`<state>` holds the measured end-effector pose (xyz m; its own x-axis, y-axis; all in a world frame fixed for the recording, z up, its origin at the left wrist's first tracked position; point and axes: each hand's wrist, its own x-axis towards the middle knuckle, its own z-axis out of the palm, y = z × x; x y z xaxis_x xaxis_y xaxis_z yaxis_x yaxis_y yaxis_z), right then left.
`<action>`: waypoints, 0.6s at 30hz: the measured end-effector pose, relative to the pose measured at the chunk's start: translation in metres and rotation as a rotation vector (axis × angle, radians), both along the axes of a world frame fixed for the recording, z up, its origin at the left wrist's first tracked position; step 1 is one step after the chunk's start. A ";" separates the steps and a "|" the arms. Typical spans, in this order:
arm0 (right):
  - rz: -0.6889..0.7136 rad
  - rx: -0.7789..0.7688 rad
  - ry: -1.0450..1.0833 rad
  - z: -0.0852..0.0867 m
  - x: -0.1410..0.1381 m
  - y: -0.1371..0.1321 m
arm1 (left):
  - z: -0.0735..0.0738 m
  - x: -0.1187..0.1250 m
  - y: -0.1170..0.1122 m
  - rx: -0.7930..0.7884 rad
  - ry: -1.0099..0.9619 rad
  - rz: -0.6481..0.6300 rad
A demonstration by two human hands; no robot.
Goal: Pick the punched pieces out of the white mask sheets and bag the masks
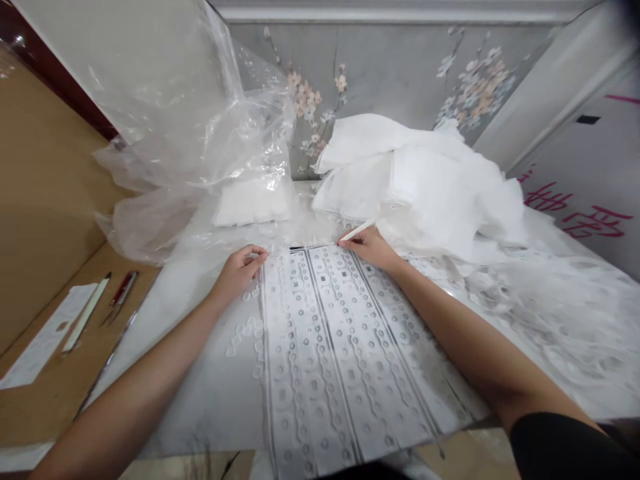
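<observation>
A long white patterned sheet (333, 353) with dark stripes, small circles and wavy lines lies down the middle of the table. At its far left corner, my left hand (243, 265) is closed, thumb and fingertips pinched at the edge. My right hand (371, 247) is closed round a slim white stick (359, 230), its fingertips touching the sheet's far edge. A short black strip (297, 249) shows along that edge between the hands. Small clear cut-out pieces (247, 333) lie left of the sheet.
Behind the right hand rises a heap of white cloth-like sheets (425, 180). Tangled translucent scraps (550, 300) cover the right side. Clear plastic bags (195, 160) and a white packet (255, 202) stand back left. A pale green pen (87, 313) and tweezers (120, 297) lie on brown cardboard (35, 417).
</observation>
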<state>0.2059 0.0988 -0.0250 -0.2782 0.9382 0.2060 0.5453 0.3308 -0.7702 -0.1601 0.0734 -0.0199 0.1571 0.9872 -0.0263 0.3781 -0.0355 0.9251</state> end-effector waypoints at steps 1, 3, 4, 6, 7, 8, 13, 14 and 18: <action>-0.004 0.000 -0.010 0.000 0.000 0.000 | 0.000 0.000 0.000 0.002 0.000 0.001; -0.014 0.011 -0.049 0.000 0.000 -0.002 | 0.001 0.001 -0.001 0.004 0.001 0.001; -0.013 0.027 -0.080 0.001 0.000 -0.003 | 0.002 0.001 -0.001 0.003 0.002 0.001; 0.009 0.096 -0.159 0.002 -0.002 -0.005 | 0.002 0.001 -0.002 0.003 0.003 0.003; 0.037 0.148 -0.203 0.002 -0.002 -0.006 | 0.003 0.001 -0.002 0.002 0.005 0.004; 0.076 0.203 -0.245 0.003 -0.004 -0.008 | 0.003 0.001 -0.002 -0.002 0.006 0.003; 0.204 0.365 -0.374 0.002 -0.009 -0.009 | 0.003 0.001 -0.002 -0.021 0.017 0.010; 0.193 0.372 -0.386 0.002 -0.010 -0.009 | 0.003 0.001 -0.001 -0.020 0.019 0.010; 0.121 0.363 -0.410 0.004 -0.015 -0.010 | 0.003 0.001 0.000 -0.009 0.019 0.005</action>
